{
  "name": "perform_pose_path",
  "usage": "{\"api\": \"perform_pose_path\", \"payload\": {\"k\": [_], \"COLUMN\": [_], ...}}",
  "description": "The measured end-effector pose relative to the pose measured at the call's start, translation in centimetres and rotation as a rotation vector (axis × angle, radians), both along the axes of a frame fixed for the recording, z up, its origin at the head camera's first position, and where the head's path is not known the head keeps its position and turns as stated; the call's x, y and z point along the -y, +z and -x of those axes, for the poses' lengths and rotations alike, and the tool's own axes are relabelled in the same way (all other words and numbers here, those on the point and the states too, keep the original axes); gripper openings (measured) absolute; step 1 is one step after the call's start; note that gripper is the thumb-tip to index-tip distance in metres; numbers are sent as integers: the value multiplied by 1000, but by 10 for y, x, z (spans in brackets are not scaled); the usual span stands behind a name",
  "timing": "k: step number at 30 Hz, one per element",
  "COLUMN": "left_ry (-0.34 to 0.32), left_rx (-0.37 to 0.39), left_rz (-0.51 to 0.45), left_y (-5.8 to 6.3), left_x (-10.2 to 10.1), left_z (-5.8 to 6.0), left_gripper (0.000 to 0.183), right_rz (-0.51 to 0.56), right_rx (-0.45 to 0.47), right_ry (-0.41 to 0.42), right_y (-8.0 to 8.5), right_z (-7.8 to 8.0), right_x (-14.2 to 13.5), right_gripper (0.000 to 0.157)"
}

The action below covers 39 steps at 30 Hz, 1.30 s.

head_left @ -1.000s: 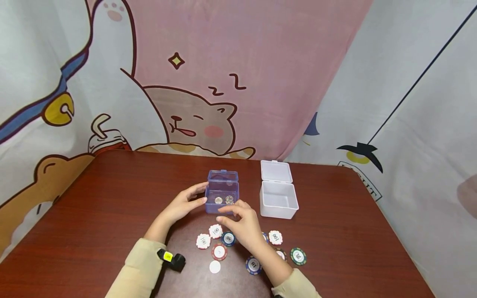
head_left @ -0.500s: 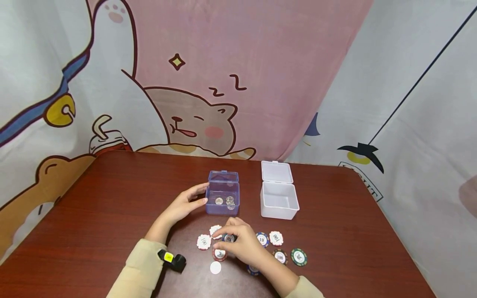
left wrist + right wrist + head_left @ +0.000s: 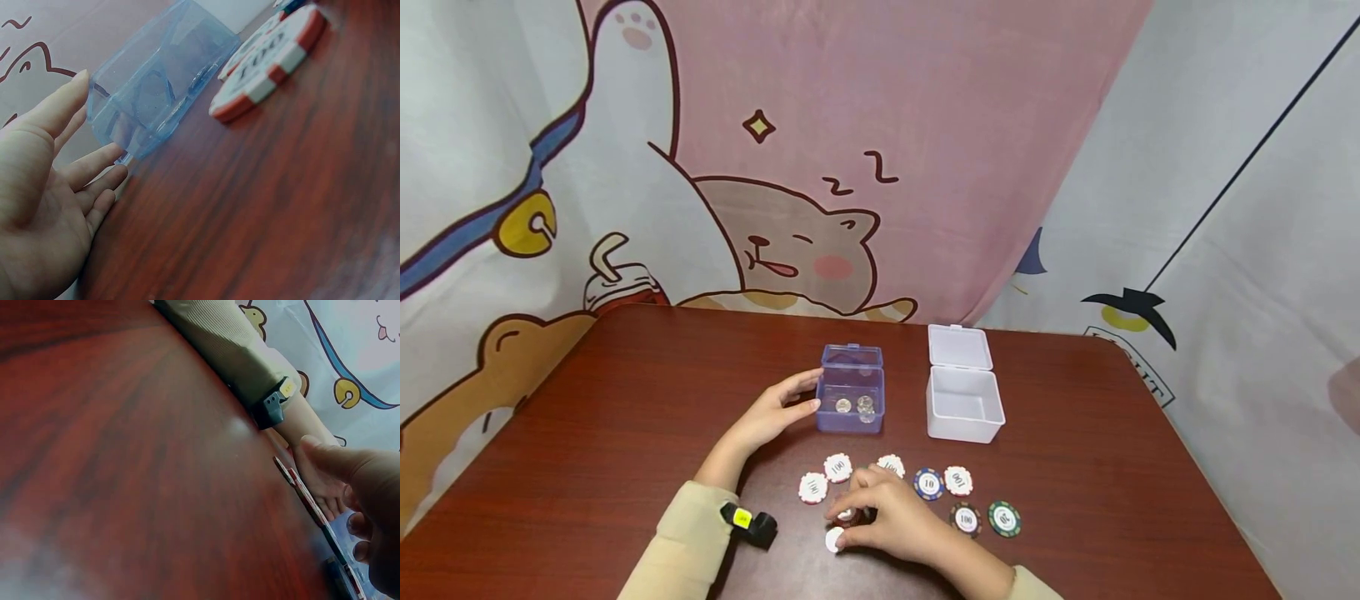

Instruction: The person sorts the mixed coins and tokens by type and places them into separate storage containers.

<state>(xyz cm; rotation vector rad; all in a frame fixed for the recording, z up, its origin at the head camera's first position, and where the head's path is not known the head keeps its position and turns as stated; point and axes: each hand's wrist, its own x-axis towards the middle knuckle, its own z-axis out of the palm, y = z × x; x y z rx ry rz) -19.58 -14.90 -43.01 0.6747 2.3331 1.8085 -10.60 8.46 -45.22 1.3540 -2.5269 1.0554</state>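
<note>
My left hand point(image 3: 778, 410) rests beside a clear blue plastic box point(image 3: 850, 424), with thumb and fingertips at its left side. The box's lid is up and several silver coins point(image 3: 843, 406) lie inside. In the left wrist view the fingers are spread against the box wall point(image 3: 137, 87). Lower down, my right hand point(image 3: 898, 518) reaches over a small plain white disc point(image 3: 833, 539), thumb tip and index finger at its edge. A red poker chip point(image 3: 846, 515) is partly hidden under the fingers. The right wrist view shows the thumb apart from the curled fingers, just above the table.
A white plastic box point(image 3: 964, 427) with its lid up stands to the right. Several poker chips lie in front of the boxes, among them white ones point(image 3: 812, 487), a blue one point(image 3: 928, 483), and a green one point(image 3: 1004, 518). A patterned curtain point(image 3: 1000, 125) hangs behind the table.
My right hand has moved from the front of the blue box down toward the white disc, uncovering chips on the right. One more coin shows in the box. The left hand stays put.
</note>
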Motion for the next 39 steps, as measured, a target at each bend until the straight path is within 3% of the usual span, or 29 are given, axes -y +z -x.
{"api": "perform_pose_path", "payload": {"k": [6,16,32,39], "left_ry": [4,4,-4,4], "left_rx": [-6,-9,-4,4], "left_rz": [12,-2,-8,0], "left_y": [1,1,0,1], "left_x": [-1,-2,0,-1], "left_z": [0,-1,0,-1], "left_gripper": [50,50,49,50], "right_rz": [-44,-128,-173,-137], "right_rx": [-65,-138,-130,-157], "right_ry": [32,13,9,-7], "right_y": [-3,-9,-8,-8], "right_z": [-1,-1,-2,-2], "right_x": [-3,-4,-3,-3], "right_gripper": [28,27,23,24]}}
